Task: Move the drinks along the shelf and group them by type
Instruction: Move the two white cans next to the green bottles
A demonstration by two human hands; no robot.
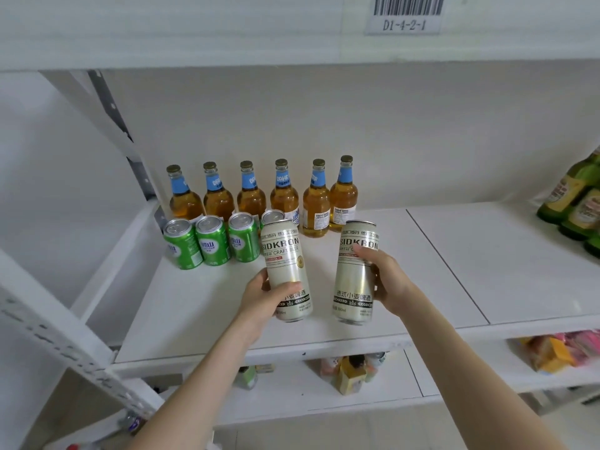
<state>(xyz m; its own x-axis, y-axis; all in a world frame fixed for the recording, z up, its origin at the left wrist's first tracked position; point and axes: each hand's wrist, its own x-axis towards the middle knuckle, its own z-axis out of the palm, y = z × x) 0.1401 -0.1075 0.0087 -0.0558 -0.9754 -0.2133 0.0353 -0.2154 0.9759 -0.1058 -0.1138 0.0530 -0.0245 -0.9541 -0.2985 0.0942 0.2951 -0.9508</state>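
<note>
You face a white shelf (pixel 422 271) with six amber bottles (pixel 282 196) lined along its back and green cans (pixel 211 245) in a row before them. Your left hand (pixel 263 300) wraps one tall silver can (pixel 285 264); your right hand (pixel 386 280) grips another silver can (pixel 354 274) beside it, near the front edge.

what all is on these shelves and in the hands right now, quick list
amber bottles: six, blue neck labels, back row
green cans: three clear, a fourth mostly hidden, in front of the bottles
white cans: two, tall, one in each hand, front of the shelf
green bottles: several, right edge, partly cut off
shelf: white
barcode label: one, on the shelf above
packaged goods: mixed colours, lower shelf, blurred
left hand: holds the left white can
right hand: holds the right white can
</note>
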